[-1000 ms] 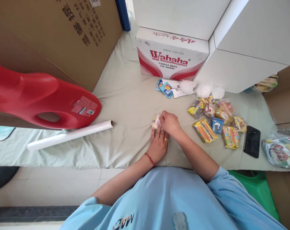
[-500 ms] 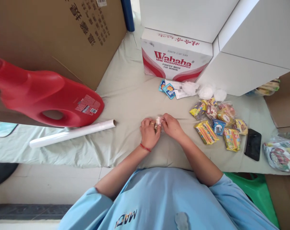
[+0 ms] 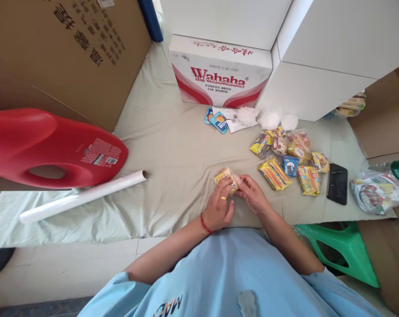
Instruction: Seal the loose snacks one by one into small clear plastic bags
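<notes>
A small yellow snack packet (image 3: 223, 174) in shiny wrap is between my two hands, low over the sheet in front of me. My left hand (image 3: 218, 207), with a ring and a red bracelet, has its fingers over the packet's face. My right hand (image 3: 253, 195) pinches the packet's right end. To the right of my hands lies a group of snacks: a yellow striped packet (image 3: 274, 175), a blue packet (image 3: 290, 165), another yellow packet (image 3: 309, 180) and several more behind them.
At the left are a red detergent jug (image 3: 64, 154), a white roll (image 3: 83, 197) and a large cardboard box (image 3: 70, 66). A Wahaha water carton (image 3: 221, 72) stands behind, with blue sachets (image 3: 219, 122) before it. On the right lie a black phone (image 3: 338, 184) and a plastic bag (image 3: 372, 193).
The packet, earlier mostly hidden between my fingers, now shows its yellow face. My hands have come closer to my body, and the camera view has shifted to the right.
</notes>
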Available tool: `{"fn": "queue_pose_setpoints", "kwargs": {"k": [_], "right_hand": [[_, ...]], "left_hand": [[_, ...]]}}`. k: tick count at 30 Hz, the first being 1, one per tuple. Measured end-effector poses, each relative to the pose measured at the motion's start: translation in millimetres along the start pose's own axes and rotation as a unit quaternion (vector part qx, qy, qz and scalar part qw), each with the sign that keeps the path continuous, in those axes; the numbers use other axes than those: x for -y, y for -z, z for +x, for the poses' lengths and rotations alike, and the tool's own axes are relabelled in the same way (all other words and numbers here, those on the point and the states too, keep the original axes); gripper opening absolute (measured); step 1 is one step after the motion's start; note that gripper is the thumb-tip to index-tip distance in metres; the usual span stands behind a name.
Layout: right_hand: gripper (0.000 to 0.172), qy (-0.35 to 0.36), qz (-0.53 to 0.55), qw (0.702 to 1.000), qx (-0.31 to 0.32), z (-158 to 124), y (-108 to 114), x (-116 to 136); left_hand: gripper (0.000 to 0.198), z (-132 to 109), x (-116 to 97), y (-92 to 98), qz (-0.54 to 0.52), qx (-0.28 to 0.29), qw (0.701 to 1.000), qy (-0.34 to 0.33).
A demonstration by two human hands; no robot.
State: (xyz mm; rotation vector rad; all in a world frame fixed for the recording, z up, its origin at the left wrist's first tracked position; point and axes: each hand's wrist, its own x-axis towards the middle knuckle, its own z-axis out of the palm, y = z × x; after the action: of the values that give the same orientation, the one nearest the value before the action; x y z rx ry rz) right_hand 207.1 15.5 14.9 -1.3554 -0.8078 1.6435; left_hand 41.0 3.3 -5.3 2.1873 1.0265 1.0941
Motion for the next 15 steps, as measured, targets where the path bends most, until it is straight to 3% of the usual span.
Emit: {"fn": "queue_pose_setpoints", "kwargs": {"k": [4,9,12,15], "right_hand": [[0.047,0.011,-0.055,0.998,-0.013,-4,18,-14],[0.034,0.106,-0.181,0.976,-0.058,-16,50,-5],[0.032,0.146,-0.169,0.961,-0.162,-30,100,14],[0.029,0.201,-0.092,0.926,-0.307,-41,166,36]], "left_hand": [[0.051,-6,-6,-2.2,-0.095,0.020,0.994,0.049],[0.026,-8,4,8.4,-0.086,-0.016,0.988,0.128],[0.013,-15,18,21.3,-0.027,-0.047,0.986,0.160],[0.011,-23,30,30.8,0.010,-0.056,0.980,0.191]]}}
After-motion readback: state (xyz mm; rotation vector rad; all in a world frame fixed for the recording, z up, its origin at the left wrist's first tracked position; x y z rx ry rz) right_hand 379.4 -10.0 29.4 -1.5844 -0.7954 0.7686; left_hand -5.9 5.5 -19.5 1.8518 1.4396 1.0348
